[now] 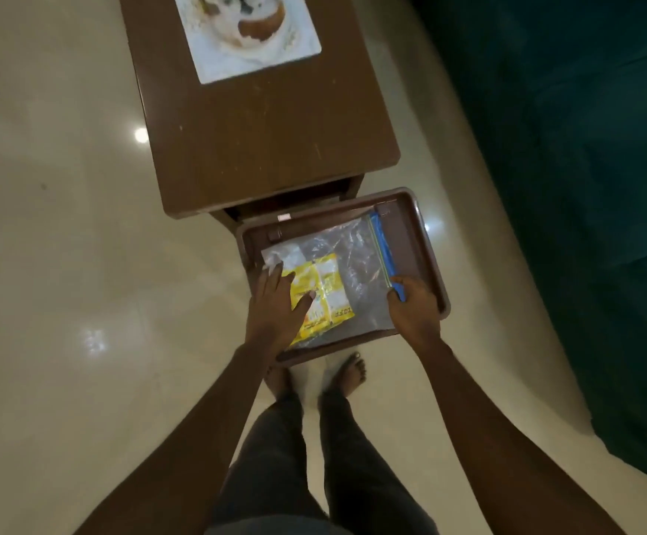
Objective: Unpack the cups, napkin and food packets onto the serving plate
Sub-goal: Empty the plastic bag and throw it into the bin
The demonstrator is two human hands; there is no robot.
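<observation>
A brown serving tray hangs in the air in front of me, just off the near end of a wooden table. A clear zip bag with a blue zip strip lies flat in it. Inside the bag are yellow food packets and something white at the far left corner. My left hand lies flat on the bag's left part, fingers spread over the packets. My right hand grips the tray's right near edge and pinches the near end of the blue zip strip. No cups are visible.
The brown wooden table stretches away from me, with a white printed placemat at its far end. A dark green sofa fills the right side. Glossy cream floor lies to the left; my bare feet stand under the tray.
</observation>
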